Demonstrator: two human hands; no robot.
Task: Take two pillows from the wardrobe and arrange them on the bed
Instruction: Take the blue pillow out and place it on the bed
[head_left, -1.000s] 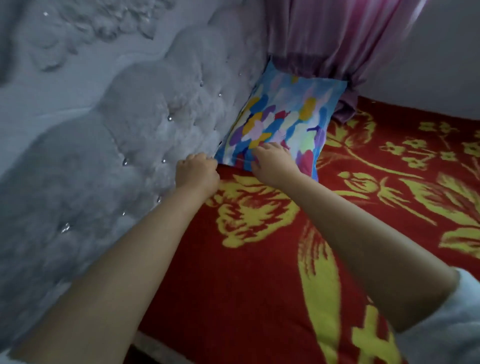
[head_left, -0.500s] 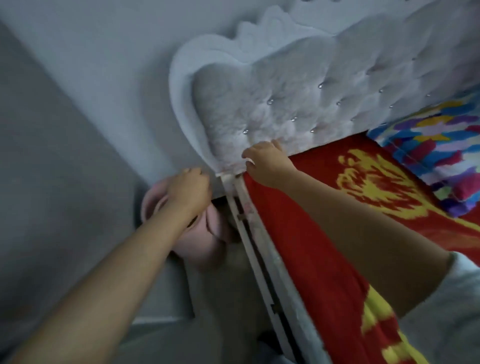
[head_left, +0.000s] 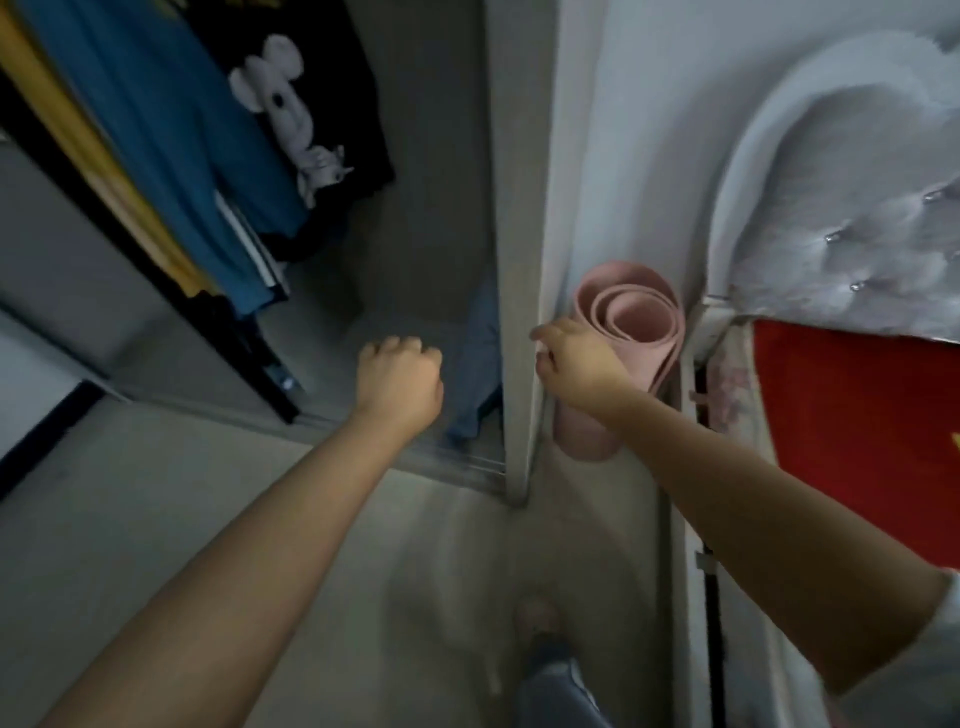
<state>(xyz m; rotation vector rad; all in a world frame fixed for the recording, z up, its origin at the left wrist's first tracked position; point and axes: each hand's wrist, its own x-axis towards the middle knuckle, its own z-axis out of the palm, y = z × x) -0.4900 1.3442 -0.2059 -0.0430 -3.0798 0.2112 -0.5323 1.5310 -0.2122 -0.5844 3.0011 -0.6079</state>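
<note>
The open wardrobe fills the upper left, with hanging clothes inside; no pillow shows in it from here. My left hand is a loose fist in front of the wardrobe opening, holding nothing. My right hand hovers at the wardrobe's grey side panel, fingers curled and empty, just in front of a rolled pink mat. A corner of the bed with its red blanket and the tufted grey headboard lies at the right. The colourful pillow is out of view.
Blue, yellow and black garments hang in the wardrobe, and a blue cloth lies low inside. The pink mat stands between the wardrobe and the bed frame. My foot is on the grey floor below.
I have turned left, away from the bed and the colourful pillow, towards the wardrobe. Both hands left the pillow and the headboard edge and now hang empty by the wardrobe opening.
</note>
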